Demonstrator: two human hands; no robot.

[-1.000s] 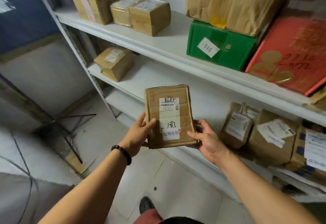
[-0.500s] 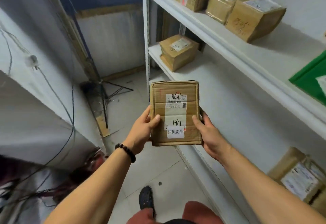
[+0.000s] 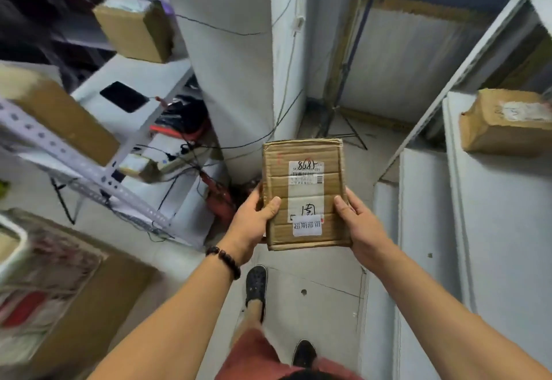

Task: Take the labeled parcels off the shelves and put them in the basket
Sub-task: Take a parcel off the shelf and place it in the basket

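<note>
Your left hand [image 3: 250, 225] and right hand [image 3: 363, 228] each grip a side edge of the flat corrugated-cardboard parcel [image 3: 304, 197], thumbs on its labelled face, above the floor [image 3: 316, 293], a white pillar [image 3: 239, 74] and tangled cables [image 3: 186, 152] beyond, metal shelf [image 3: 493, 230] right.

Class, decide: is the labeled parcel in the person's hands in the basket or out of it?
Out. The parcel is held above the floor, left hand and right hand gripping its lower sides.

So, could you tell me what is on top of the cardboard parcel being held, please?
On the parcel lie a shipping label and a smaller white sticker; the left hand and right hand each rest a thumb there. Its underside is hidden.
</note>
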